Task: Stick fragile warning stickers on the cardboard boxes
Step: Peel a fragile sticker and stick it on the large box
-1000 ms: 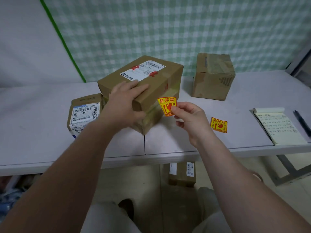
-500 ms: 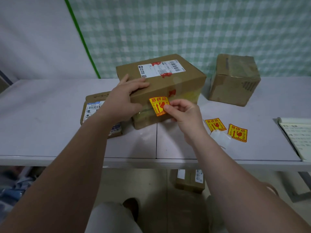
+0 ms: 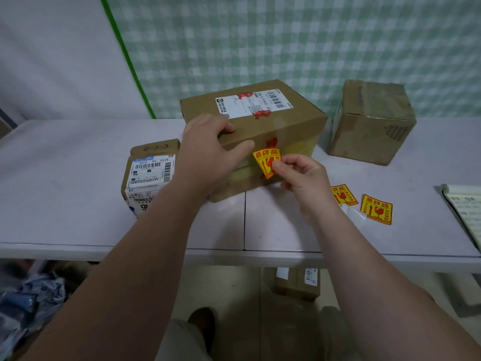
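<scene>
Step in hand: sticking a label on the big box's front face. Right hand [image 3: 299, 178] pinches the yellow-red fragile sticker [image 3: 266, 161] by its lower right corner. The sticker's top edge is at the cardboard and its lower part curls away. Left hand [image 3: 208, 149] is clamped over the near top edge of the big cardboard box [image 3: 260, 121], steadying it. Next probably needs pressing flat and smoothing top-down. On the smooth white table [image 3: 78, 191], glossy spare fragile stickers [image 3: 376, 208] lie flat at 4 o'clock of the box. A small labelled carton [image 3: 149, 175] is at 8 o'clock and a taped, creased cube box [image 3: 372, 121] at 2 o'clock.
</scene>
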### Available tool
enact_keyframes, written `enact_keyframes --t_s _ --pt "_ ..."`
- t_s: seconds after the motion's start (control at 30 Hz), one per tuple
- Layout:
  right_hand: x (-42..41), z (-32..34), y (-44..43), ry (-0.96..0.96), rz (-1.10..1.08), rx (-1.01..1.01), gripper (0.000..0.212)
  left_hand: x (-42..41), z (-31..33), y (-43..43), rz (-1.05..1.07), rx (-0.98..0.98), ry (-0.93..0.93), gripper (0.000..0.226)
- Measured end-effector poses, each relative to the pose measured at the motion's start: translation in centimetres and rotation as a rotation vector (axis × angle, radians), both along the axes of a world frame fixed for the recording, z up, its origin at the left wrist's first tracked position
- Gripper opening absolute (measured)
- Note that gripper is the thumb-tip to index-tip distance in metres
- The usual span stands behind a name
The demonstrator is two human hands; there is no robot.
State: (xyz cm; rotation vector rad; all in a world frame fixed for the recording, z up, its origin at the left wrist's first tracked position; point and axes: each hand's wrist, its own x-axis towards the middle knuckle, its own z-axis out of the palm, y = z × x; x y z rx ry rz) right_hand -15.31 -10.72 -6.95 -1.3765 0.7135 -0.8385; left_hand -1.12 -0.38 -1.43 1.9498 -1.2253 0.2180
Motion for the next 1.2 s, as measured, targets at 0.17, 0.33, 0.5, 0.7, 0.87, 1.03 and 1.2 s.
enact_keyframes --t_s 0.17,0.33,0.5,0.7,0.87,1.03,1.2 --pt "0.6 -1.4 0.9 0.039 0.021 0.032 0.012 0.6 0.0 0.6 -0.049 0.044 -0.023 0.042" --pt "1.4 -1.7 1.5 -0.008 -0.014 0.047 0.013 0.8 0.0 1.1 -0.075 0.095 -0.030 0.050" --pt "2.0 -2.0 1.5 -0.004 -0.095 0.038 0.013 0.5 -0.1 0.9 -0.055 0.111 -0.074 0.057" --pt "2.5 -2.2 1.9 -0.002 -0.130 0.010 0.014 0.2 -0.7 0.4 -0.034 0.098 -0.115 0.072" --pt "3.1 -2.5 2.1 0.004 -0.198 0.005 0.012 0.2 -1.0 0.2 -0.013 0.099 -0.214 0.066" --pt "3.5 -2.5 2.3 0.028 -0.231 -0.029 0.014 0.1 -1.2 0.1 0.012 0.080 -0.259 0.058" --pt "3.8 -2.4 2.4 0.063 -0.259 -0.075 0.015 0.1 -1.3 0.0 0.034 0.082 -0.283 0.051"
